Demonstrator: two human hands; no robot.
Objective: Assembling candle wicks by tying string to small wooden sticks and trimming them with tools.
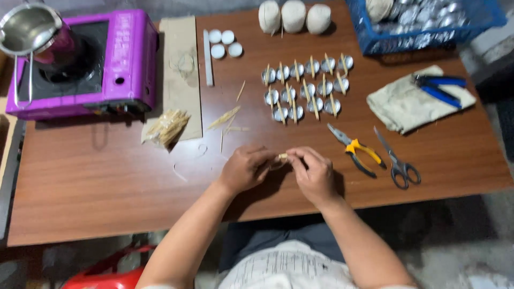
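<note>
Brown wooden table (pixel 107 182) fills most of the head view, seen from above with the person seated at its near edge. Nearest the camera, the left hand (pixel 243 168) and the right hand (pixel 316 174) meet just above the tabletop, fingers curled inward; between their fingertips they pinch a small wooden stick piece (pixel 282 156), and a thin metal cup seems to sit under it, though it is too small to make out clearly. Just right of the right hand lie yellow-handled pliers (pixel 356 150) and, beside them, grey scissors (pixel 397 160). Left of the hands, a clear bag of wooden sticks (pixel 167 127) rests on the corner of a cardboard sheet (pixel 181 64), with loose sticks (pixel 225 118) scattered nearby. Beyond the hands, rows of small metal cups (pixel 305 88), each with a stick laid across its rim, stand in a block. To their right, a folded beige cloth (pixel 412 101) carries a blue-handled tool (pixel 439 88). At the far left, a purple portable gas stove (pixel 123 59) bears a steel pouring pot (pixel 29 29). Along the far edge stand four white wax discs (pixel 225 43), three balls of pale twine (pixel 293 16) and a blue plastic basket (pixel 428 32) of metal cups.
</note>
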